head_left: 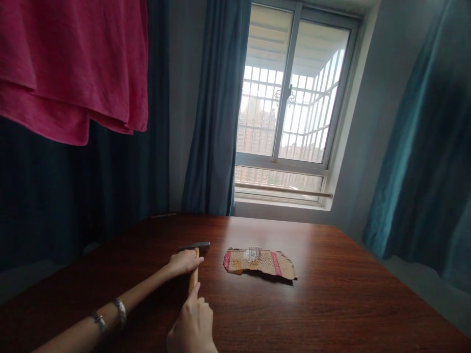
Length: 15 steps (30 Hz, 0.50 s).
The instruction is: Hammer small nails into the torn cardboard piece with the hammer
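Observation:
A hammer [193,278] with a dark metal head and a light wooden handle lies at the left of the table's middle, its head pointing away from me. My left hand [182,262] is closed around the upper handle, just below the head. Lower down, my right hand [193,318] grips the handle's near end, with one finger stretched along it. To the right of the hammer rests a torn, patterned piece of cardboard [263,264] with pink bands. On it stands a small cluster of thin, upright, metallic pins or nails [255,251], too small to tell exactly.
The brown wooden table [301,314] reaches to the wall under a barred window [283,98]. Dark blue curtains [217,108] hang at both sides. A pink towel [81,63] hangs at the upper left, above the table's level.

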Each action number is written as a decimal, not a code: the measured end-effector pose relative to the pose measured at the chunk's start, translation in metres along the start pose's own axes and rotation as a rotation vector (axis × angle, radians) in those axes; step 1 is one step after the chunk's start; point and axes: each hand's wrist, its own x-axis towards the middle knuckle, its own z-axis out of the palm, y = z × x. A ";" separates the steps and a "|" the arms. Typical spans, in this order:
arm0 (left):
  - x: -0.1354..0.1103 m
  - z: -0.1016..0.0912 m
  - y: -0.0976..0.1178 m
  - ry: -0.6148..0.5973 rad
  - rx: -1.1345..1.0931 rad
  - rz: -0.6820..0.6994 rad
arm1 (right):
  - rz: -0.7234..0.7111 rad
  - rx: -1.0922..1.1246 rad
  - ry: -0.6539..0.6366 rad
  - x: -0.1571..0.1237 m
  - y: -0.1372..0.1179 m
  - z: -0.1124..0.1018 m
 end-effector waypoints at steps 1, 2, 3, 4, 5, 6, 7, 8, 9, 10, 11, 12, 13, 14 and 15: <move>-0.001 -0.001 0.002 -0.014 0.003 0.002 | -0.004 -0.005 -0.002 0.001 -0.001 -0.001; -0.002 -0.002 0.003 -0.035 0.008 0.004 | -0.012 -0.012 -0.004 0.001 -0.002 -0.002; -0.002 -0.003 0.004 -0.054 0.014 0.005 | -0.022 -0.022 -0.012 0.001 -0.003 -0.003; -0.001 -0.002 0.004 -0.063 0.020 0.008 | -0.031 -0.036 -0.014 0.002 -0.004 -0.003; 0.001 -0.001 0.003 -0.069 0.031 0.011 | -0.039 -0.053 -0.014 0.002 -0.004 -0.004; 0.003 0.002 0.002 -0.075 0.046 0.016 | -0.045 -0.073 -0.016 0.002 -0.004 -0.004; 0.006 0.005 0.000 -0.080 0.063 0.021 | -0.055 -0.093 -0.016 0.003 -0.004 -0.004; 0.009 0.008 -0.002 -0.083 0.081 0.025 | -0.071 -0.112 -0.014 0.003 -0.003 -0.004; 0.013 0.011 -0.004 -0.083 0.096 0.029 | -0.092 -0.131 -0.013 0.003 -0.003 -0.003; 0.015 0.014 -0.006 -0.082 0.108 0.037 | -0.114 -0.150 -0.014 0.003 -0.002 -0.002; 0.018 0.017 -0.008 -0.080 0.115 0.047 | -0.135 -0.169 -0.020 0.003 -0.002 -0.001; 0.019 0.019 -0.009 -0.078 0.118 0.059 | -0.152 -0.189 -0.024 0.003 -0.002 0.002; 0.020 0.020 -0.009 -0.077 0.120 0.070 | -0.163 -0.208 -0.028 0.004 -0.002 0.004; 0.020 0.020 -0.009 -0.078 0.124 0.078 | -0.168 -0.222 -0.032 0.006 -0.002 0.006; 0.020 0.020 -0.009 -0.078 0.131 0.081 | -0.171 -0.230 -0.026 0.007 -0.002 0.007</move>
